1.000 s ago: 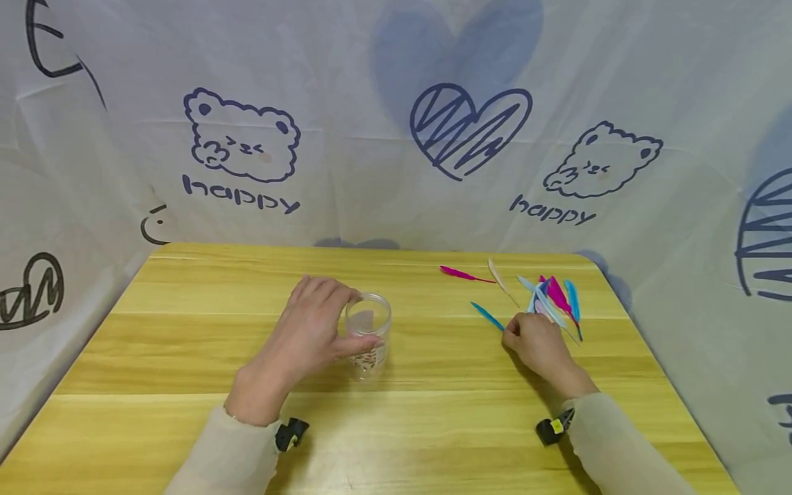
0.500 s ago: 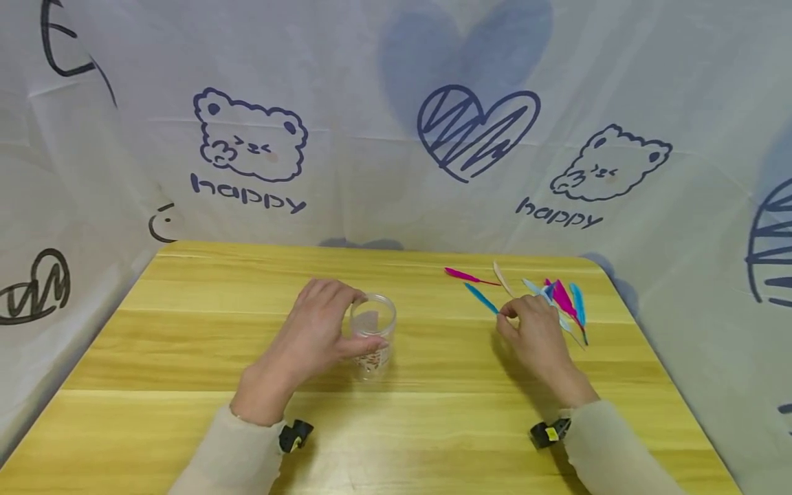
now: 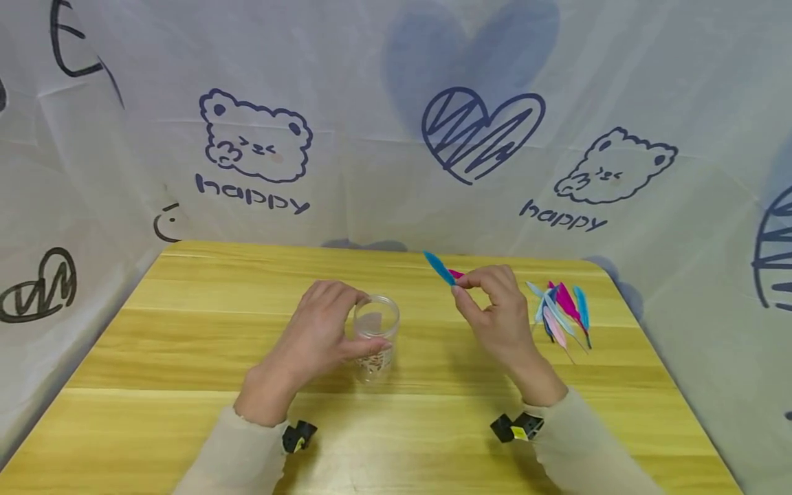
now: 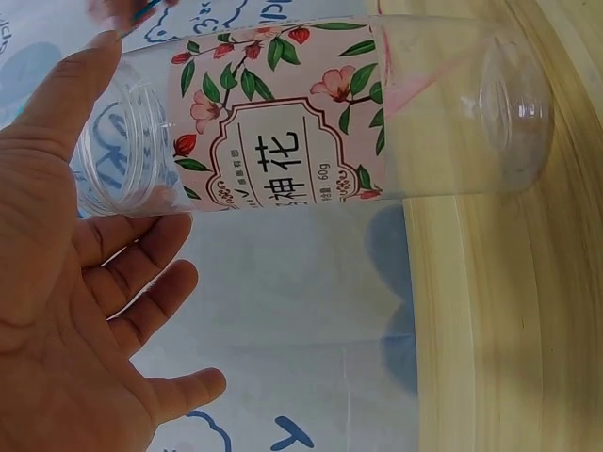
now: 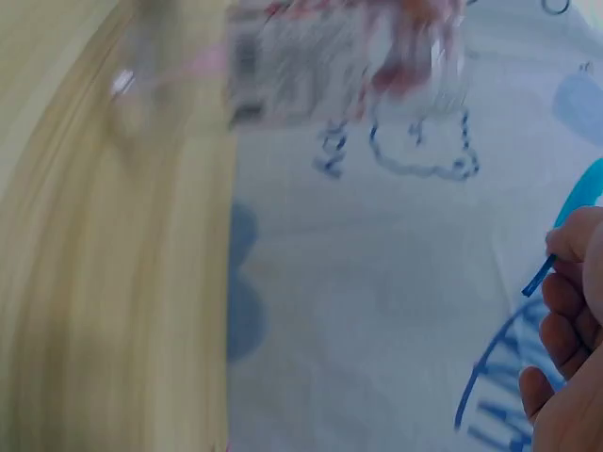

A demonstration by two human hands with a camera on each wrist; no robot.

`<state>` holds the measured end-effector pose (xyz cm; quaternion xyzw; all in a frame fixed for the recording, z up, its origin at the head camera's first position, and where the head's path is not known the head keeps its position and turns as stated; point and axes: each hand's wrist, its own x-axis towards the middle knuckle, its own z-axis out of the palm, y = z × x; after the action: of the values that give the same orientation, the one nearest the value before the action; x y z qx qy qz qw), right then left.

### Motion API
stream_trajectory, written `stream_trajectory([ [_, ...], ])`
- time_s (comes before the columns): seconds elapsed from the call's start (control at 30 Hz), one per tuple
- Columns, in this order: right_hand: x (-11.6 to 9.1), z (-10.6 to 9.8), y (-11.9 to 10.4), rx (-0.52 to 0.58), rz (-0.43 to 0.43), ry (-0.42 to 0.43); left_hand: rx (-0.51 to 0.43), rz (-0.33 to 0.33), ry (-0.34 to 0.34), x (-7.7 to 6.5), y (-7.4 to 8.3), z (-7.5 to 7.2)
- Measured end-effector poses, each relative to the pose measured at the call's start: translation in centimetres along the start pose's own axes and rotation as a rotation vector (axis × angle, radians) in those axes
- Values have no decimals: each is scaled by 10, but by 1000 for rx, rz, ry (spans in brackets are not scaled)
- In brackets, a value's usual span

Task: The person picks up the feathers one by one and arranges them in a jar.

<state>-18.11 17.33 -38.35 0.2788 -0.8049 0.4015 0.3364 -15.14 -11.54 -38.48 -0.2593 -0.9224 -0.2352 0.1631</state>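
Note:
My left hand (image 3: 318, 344) grips a clear plastic jar (image 3: 375, 361) near its open mouth, thumb on one side. The jar stands upright on the table. In the left wrist view its label (image 4: 278, 122) shows pink flowers and Chinese characters, and a thin pink feather-like shape (image 4: 438, 75) shows through the wall. Between thumb and forefinger my right hand (image 3: 501, 316) pinches a blue feather (image 3: 438, 267), raised over the table to the right of the jar. The quill end pokes out below the fingers in the right wrist view.
On the right of the wooden table (image 3: 185, 426) lies a loose pile of feathers, magenta (image 3: 566, 302), light blue, blue and pale pink (image 3: 555, 328). A magenta feather (image 3: 456, 273) is mostly hidden behind my right hand. White printed cloth (image 3: 365, 172) hangs behind.
My right hand has lifted the blue feather off the table and brought it left and up, away from the pile. My left hand stays on the jar; the view has shifted slightly.

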Motion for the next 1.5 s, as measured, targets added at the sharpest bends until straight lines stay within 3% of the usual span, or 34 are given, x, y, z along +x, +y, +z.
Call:
stream_trajectory([
  [0.3,22,26,-46,269,172,-68,-29,-11,0,1,1,0],
  [0.5,27,45,-59,361,206,-100,-47,-15,4,1,1,0],
  [0.83,15,63,-56,356,234,-164,-59,-7,8,0,1,0],
  [1.13,5,66,-49,353,274,-191,-57,-15,4,0,1,1],
  [1.5,-2,65,-41,258,195,-181,-49,-15,-1,0,1,0],
])
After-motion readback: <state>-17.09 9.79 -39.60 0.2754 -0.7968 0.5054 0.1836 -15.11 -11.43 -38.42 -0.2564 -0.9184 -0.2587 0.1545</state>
